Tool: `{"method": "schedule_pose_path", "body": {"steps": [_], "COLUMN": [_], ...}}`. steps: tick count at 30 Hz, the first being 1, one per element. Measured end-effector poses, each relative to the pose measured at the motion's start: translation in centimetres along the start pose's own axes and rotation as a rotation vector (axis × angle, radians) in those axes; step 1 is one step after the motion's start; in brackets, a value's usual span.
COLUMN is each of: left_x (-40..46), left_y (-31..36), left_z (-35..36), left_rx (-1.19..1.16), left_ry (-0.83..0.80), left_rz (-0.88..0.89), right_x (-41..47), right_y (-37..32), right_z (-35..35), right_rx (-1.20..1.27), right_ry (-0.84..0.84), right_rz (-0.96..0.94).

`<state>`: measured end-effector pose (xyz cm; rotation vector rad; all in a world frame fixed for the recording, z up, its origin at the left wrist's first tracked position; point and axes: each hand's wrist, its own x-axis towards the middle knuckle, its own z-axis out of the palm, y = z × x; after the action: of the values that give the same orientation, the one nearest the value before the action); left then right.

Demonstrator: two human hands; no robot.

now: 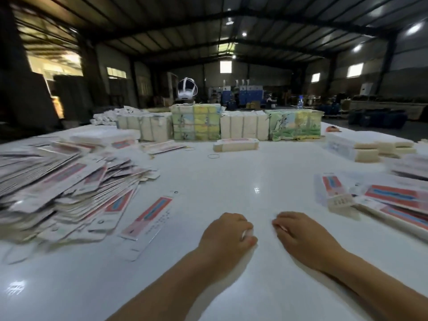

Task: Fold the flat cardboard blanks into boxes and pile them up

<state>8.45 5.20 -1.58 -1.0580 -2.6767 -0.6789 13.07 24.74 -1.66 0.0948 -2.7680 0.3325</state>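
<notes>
- Left hand (228, 230): on the counter (231, 177) near its front edge, fingers curled under; a small white bit shows at the thumb, whether pinched cannot be told.
- Right hand (301, 235): just beside the left, apart from it, fingers curled down onto the counter, holding nothing visible.
- Blanks (58, 188): loose heap along the left edge.
- Single blank (148, 218): flat, between heap and left hand.
- Boxes (393, 202): folded, at the right edge.
- Bundles (220, 123): row along the far edge.

The table (231, 181) is white, smooth and glossy, mirroring lights. The left heap of cardboard blanks (58, 181) looks printed, slightly shiny; far bundles (243, 127) show matt paper edges.
</notes>
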Motion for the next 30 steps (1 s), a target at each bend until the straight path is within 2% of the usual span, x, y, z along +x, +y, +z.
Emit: {"method": "schedule_pose_path", "body": {"steps": [3,6,10,11,13,19,22,24,26,27,28,30], "left_x": [0.9,2.9,2.6,2.0,1.0,1.0,1.4,2.2,2.9,2.9,2.7,1.9], "left_y": [-0.9,-4.6,-10.7,-12.0,-13.9,-14.4,-12.6,-9.9,-6.2,-4.1,-2.2,1.2], "left_z": [-1.6,-5.7,-11.7,-12.3,-12.7,-12.0,-12.7,-13.1,-12.4,-11.7,-10.6,-8.0], "left_rx": [-0.161,-0.153,0.253,0.319,0.275,0.008,-0.018,0.068,0.209,0.258,0.294,0.408], "left_ry": [-0.047,-0.051,-0.208,-0.279,-0.339,-0.245,-0.194,-0.179,-0.150,-0.119,-0.078,0.024], "left_rz": [-0.134,-0.466,-0.804,-0.856,-0.942,-1.036,-0.958,-0.774,-0.529,-0.409,-0.299,-0.099], "right_x": [-0.2,-0.1,0.1,0.1,0.2,0.1,0.1,0.1,-0.1,-0.1,-0.1,0.2], "right_y": [0.1,0.2,0.0,-0.1,-0.1,0.0,-0.2,-0.1,-0.2,-0.5,-1.0,-1.7], "right_z": [-0.2,-0.2,-0.3,-0.3,-0.3,-0.1,-0.2,-0.1,-0.5,-0.9,-1.4,-2.9], "right_rx": [0.020,0.021,0.033,0.038,0.049,0.059,0.069,0.079,0.210,0.375,0.640,1.333], "right_ry": [-0.001,0.000,-0.005,-0.007,-0.016,-0.021,-0.025,-0.038,0.030,0.099,0.152,0.117], "right_rz": [-0.025,-0.042,-0.027,-0.023,-0.019,0.001,-0.008,0.005,0.066,0.144,0.264,0.535]}}
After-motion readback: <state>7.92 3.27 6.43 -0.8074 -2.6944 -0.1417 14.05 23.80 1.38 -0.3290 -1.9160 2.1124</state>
